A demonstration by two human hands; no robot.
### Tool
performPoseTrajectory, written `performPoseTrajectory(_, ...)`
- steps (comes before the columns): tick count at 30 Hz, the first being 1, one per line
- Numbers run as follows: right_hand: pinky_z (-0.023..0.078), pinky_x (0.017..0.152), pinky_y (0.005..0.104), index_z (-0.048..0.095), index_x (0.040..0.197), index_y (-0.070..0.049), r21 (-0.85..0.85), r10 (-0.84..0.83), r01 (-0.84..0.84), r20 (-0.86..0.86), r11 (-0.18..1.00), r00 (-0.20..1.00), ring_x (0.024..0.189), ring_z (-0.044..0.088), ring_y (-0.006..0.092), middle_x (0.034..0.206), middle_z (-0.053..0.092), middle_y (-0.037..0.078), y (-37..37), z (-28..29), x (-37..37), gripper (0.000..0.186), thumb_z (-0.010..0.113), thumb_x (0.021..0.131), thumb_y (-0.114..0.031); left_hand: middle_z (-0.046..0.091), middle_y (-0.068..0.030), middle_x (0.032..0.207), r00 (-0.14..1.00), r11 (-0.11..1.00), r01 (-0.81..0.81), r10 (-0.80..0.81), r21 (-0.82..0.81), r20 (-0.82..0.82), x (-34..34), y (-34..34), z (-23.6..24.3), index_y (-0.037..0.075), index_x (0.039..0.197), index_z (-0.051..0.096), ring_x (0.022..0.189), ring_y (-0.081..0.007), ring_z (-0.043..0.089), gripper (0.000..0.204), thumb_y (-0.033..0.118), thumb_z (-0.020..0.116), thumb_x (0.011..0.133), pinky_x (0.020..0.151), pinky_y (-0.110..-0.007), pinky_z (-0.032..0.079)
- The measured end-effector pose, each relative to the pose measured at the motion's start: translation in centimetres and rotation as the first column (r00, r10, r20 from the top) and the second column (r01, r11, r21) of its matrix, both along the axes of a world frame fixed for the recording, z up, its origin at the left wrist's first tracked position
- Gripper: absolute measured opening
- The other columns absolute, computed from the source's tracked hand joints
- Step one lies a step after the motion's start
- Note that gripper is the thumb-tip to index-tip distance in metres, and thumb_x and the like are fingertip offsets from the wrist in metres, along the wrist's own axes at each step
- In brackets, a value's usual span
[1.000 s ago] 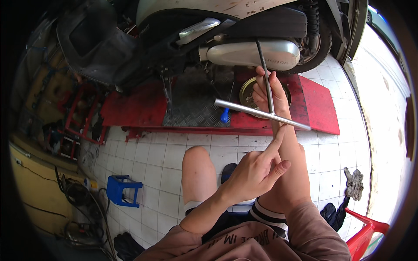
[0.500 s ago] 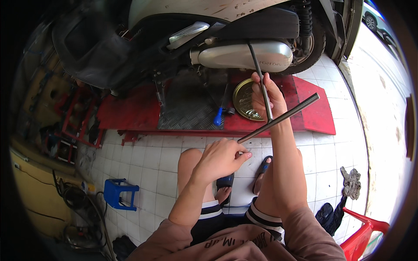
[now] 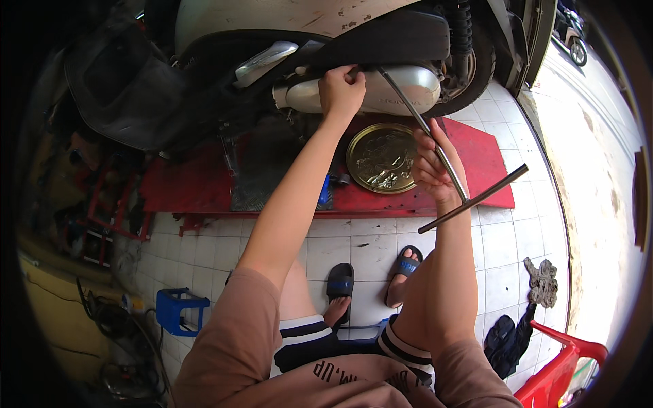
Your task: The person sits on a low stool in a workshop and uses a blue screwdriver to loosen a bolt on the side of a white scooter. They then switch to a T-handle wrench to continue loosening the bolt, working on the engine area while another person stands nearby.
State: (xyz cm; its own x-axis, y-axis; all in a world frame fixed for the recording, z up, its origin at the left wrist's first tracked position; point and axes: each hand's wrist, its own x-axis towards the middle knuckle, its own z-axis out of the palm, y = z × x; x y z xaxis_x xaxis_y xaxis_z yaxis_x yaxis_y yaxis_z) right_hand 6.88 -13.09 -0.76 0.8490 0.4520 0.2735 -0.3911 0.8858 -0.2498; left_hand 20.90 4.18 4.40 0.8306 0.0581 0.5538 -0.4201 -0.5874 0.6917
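Observation:
My right hand (image 3: pixel 439 163) is closed round the shaft of a T-handle wrench (image 3: pixel 422 126). Its crossbar (image 3: pixel 496 187) points toward me, over my right forearm, and its far tip meets the upper edge of a scooter's silver side cover (image 3: pixel 401 88). Left of that tip, my left hand (image 3: pixel 342 94) is at the same edge, below the black housing (image 3: pixel 401 37). Its fingers are curled together; what they pinch, if anything, is hidden. Under the cover lies a round gold tray (image 3: pixel 357 160) with small metal pieces in it.
The scooter stands on a red lift platform (image 3: pixel 486 153). A blue-handled tool (image 3: pixel 324 192) lies there, partly behind my left forearm. On the tiled floor are a blue stool (image 3: pixel 180 309) at left, and a red chair (image 3: pixel 561 360), dark cloth (image 3: pixel 507 343) and a grey rag (image 3: pixel 542 282) at right.
My left hand has left the wrench's crossbar and reached forward to the cover's upper edge. The crossbar has turned and shifted right and nearer me, with my right hand still round the shaft.

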Motion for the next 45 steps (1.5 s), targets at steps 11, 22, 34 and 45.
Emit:
performPoseTrajectory(11,0.018,0.024,0.0164,0.047,0.078,-0.006,-0.216,-0.144,0.138,-0.012,0.967,0.989,0.026,0.021,0.0042,0.038,0.031,-0.004,-1.6,1.2,-1.5,0.032,0.041,0.101,-0.027,0.058,-0.0038,0.051,0.975,0.935,-0.16,0.201,-0.317,0.1,1.9,-2.8,-2.0,0.004,0.086,0.074,0.049,-0.0178,0.057,0.017,0.017,0.076,0.074,0.056,-0.034,0.046)
performPoseTrajectory(22,0.017,0.025,0.0172,0.05,0.08,-0.007,-0.442,-0.409,0.351,-0.041,0.826,0.912,0.027,0.022,0.0044,0.04,0.032,-0.005,-3.2,2.2,-2.3,0.03,0.042,0.1,-0.028,0.034,0.0032,0.047,0.995,0.956,0.096,-0.097,-0.277,0.008,-6.6,-2.4,-11.2,0.002,0.085,0.071,0.046,-0.004,0.03,0.008,0.006,0.072,0.079,0.046,-0.025,0.029)
performPoseTrajectory(34,0.019,0.032,0.0208,0.052,0.077,-0.011,-0.721,-0.513,0.354,-0.002,0.595,0.858,0.033,0.028,0.004,0.046,0.035,-0.008,-5.0,1.0,-3.3,0.03,0.048,0.097,-0.032,0.06,-0.0093,0.062,0.916,0.961,0.163,-0.062,0.226,-0.397,-7.8,0.9,-23.0,0.01,0.102,0.069,0.061,-0.0267,0.063,0.024,0.011,0.066,0.078,0.059,-0.038,0.049)
performPoseTrajectory(45,0.022,0.039,0.025,0.056,0.076,-0.007,-0.834,-0.527,0.365,0.108,0.413,0.843,0.038,0.028,0.0069,0.047,0.036,-0.006,-5.1,-0.6,-2.6,0.032,0.048,0.097,-0.03,0.063,-0.0054,0.075,0.808,0.814,0.543,-0.573,-0.206,-0.138,-15.9,-5.4,-8.5,-0.001,0.109,0.061,0.062,-0.0088,0.057,0.024,0.012,0.063,0.089,0.051,-0.022,0.043)
